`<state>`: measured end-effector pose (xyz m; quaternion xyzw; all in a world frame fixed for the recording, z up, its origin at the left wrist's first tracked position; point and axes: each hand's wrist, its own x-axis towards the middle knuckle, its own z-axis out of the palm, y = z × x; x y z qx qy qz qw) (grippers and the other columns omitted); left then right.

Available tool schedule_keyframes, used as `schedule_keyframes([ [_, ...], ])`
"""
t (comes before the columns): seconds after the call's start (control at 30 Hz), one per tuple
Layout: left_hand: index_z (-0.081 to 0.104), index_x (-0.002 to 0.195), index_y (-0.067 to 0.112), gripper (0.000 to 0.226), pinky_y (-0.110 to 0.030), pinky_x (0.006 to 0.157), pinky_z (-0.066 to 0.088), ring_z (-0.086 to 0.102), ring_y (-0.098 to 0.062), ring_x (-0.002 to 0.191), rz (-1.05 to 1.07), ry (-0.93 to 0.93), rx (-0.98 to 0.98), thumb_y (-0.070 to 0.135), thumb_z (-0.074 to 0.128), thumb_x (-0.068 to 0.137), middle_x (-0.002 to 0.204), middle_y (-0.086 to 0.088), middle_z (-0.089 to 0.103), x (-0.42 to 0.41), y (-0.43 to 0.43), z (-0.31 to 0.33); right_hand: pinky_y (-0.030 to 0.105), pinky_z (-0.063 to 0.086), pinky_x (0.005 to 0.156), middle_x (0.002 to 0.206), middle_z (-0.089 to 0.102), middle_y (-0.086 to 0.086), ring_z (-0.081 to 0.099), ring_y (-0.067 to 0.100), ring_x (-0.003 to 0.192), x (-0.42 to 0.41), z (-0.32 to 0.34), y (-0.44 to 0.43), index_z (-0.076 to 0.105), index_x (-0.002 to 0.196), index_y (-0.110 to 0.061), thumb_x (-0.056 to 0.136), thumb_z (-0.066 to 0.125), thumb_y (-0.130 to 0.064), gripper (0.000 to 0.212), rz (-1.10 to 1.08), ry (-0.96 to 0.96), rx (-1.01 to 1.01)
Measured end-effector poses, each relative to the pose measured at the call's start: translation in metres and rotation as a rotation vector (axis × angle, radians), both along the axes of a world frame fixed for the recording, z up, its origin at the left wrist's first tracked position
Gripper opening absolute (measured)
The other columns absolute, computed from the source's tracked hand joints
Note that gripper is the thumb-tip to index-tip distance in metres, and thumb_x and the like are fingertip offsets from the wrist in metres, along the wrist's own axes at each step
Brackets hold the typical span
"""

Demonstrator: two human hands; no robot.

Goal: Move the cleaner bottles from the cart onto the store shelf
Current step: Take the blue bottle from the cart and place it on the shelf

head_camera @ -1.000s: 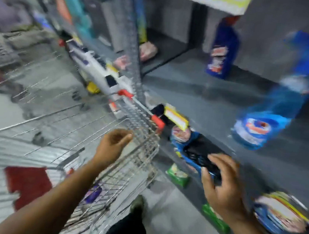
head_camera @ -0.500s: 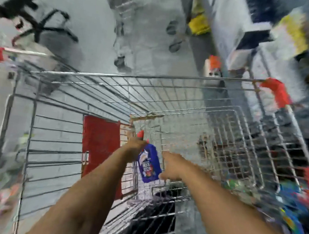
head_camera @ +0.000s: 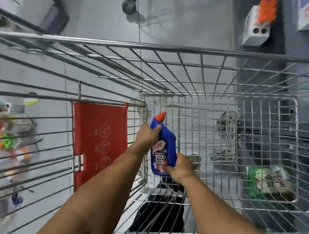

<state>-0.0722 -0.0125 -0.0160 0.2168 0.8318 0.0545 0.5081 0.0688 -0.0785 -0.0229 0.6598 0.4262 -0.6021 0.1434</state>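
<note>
Both hands wrapped around blue toilet-cleaner bottle (head_camera: 163, 152): left hand (head_camera: 146, 135) at neck, right hand (head_camera: 181, 168) at base; lift straight above cart (head_camera: 176, 49) rim before swinging shelfward.

We hold a blue cleaner bottle (head_camera: 163, 148) inside the wire cart (head_camera: 195, 52), left hand (head_camera: 146, 135) at its neck, right hand (head_camera: 180, 168) at its base, red cap toward twelve o'clock.

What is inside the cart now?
Only one blue cleaner bottle, held by the left hand and right hand inside the cart. The arms cover part of its floor.
</note>
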Motion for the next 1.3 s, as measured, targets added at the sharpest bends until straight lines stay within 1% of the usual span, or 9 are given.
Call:
schedule_keyframes([
  [0.2, 0.061, 0.092, -0.005, 0.037, -0.017, 0.046, 0.047, 0.060, -0.016, 0.062, 0.093, -0.271, 0.087, 0.032, 0.057, 0.090, 0.076, -0.010, 0.063, 0.015, -0.004, 0.015, 0.032, 0.049, 0.080, 0.095, 0.065, -0.001, 0.062, 0.021, 0.088, 0.026, 0.020, 0.009, 0.059, 0.102, -0.020, 0.069, 0.081, -0.028, 0.041, -0.041, 0.031, 0.054],
  [0.3, 0.063, 0.100, -0.001, 0.031, -0.023, 0.055, 0.046, 0.060, -0.017, 0.069, 0.163, -0.382, 0.154, 0.028, 0.060, 0.088, 0.082, -0.009, 0.066, 0.024, -0.003, 0.034, 0.030, 0.048, 0.077, 0.094, 0.066, -0.005, 0.061, 0.017, 0.084, 0.048, 0.038, 0.020, 0.058, 0.098, -0.025, 0.065, 0.082, -0.037, 0.042, -0.007, 0.047, 0.084],
  [0.5, 0.056, 0.068, 0.017, 0.020, -0.032, 0.068, 0.039, 0.053, -0.017, 0.068, 0.090, -0.423, 0.375, 0.016, 0.064, 0.086, 0.071, -0.003, 0.059, 0.051, -0.001, 0.109, 0.036, 0.052, 0.088, 0.101, 0.068, -0.001, 0.065, 0.023, 0.097, 0.093, 0.089, 0.035, 0.060, 0.104, -0.020, 0.059, 0.086, -0.035, 0.054, 0.053, 0.065, 0.222],
  [0.63, 0.064, 0.082, 0.017, 0.004, -0.031, 0.071, 0.045, 0.060, -0.013, 0.070, -0.068, -0.525, 0.566, 0.016, 0.068, 0.081, 0.079, -0.006, 0.065, 0.070, -0.014, 0.175, 0.043, 0.051, 0.093, 0.113, 0.066, 0.000, 0.063, 0.023, 0.103, 0.121, 0.142, 0.026, 0.056, 0.111, -0.022, 0.059, 0.086, -0.032, 0.061, 0.009, 0.088, 0.349],
  [0.83, 0.068, 0.092, 0.012, 0.019, -0.036, 0.078, 0.055, 0.065, -0.022, 0.080, -0.323, -0.643, 0.788, 0.020, 0.069, 0.075, 0.087, -0.009, 0.071, 0.118, -0.046, 0.284, 0.045, 0.055, 0.086, 0.104, 0.070, 0.002, 0.068, 0.020, 0.092, 0.164, 0.232, -0.041, 0.056, 0.107, -0.022, 0.065, 0.084, -0.019, 0.051, -0.239, 0.166, 0.674],
  [0.9, 0.067, 0.097, 0.009, 0.023, -0.033, 0.079, 0.057, 0.068, -0.018, 0.080, -0.461, -0.679, 0.878, 0.018, 0.070, 0.075, 0.088, -0.004, 0.073, 0.147, -0.057, 0.319, 0.045, 0.056, 0.083, 0.103, 0.070, 0.003, 0.069, 0.019, 0.090, 0.184, 0.261, -0.069, 0.053, 0.102, -0.037, 0.067, 0.081, -0.022, 0.048, -0.330, 0.160, 0.823],
  [1.07, 0.062, 0.103, 0.002, 0.024, -0.018, 0.072, 0.054, 0.069, -0.004, 0.078, -0.698, -0.934, 1.029, -0.007, 0.060, 0.082, 0.083, 0.009, 0.076, 0.239, -0.095, 0.386, 0.009, 0.049, 0.065, 0.091, 0.068, -0.006, 0.061, -0.017, 0.072, 0.248, 0.327, -0.137, 0.055, 0.105, -0.026, 0.067, 0.078, -0.006, 0.049, -0.629, 0.077, 1.089],
  [1.2, 0.059, 0.106, 0.005, 0.029, -0.016, 0.073, 0.054, 0.068, -0.001, 0.079, -0.863, -1.085, 1.071, -0.004, 0.062, 0.079, 0.084, 0.012, 0.076, 0.312, -0.121, 0.417, 0.039, 0.057, 0.079, 0.097, 0.070, -0.003, 0.069, 0.014, 0.088, 0.294, 0.361, -0.182, 0.055, 0.091, -0.040, 0.061, 0.077, -0.025, 0.040, -0.833, -0.097, 1.244],
  [1.3, 0.056, 0.112, 0.004, 0.037, -0.017, 0.075, 0.053, 0.067, -0.002, 0.081, -0.967, -1.171, 1.064, -0.006, 0.062, 0.078, 0.086, 0.010, 0.075, 0.358, -0.135, 0.432, 0.047, 0.055, 0.083, 0.104, 0.070, 0.006, 0.069, 0.024, 0.094, 0.325, 0.367, -0.202, 0.050, 0.097, -0.049, 0.059, 0.072, -0.036, 0.045, -0.948, -0.228, 1.289],
])
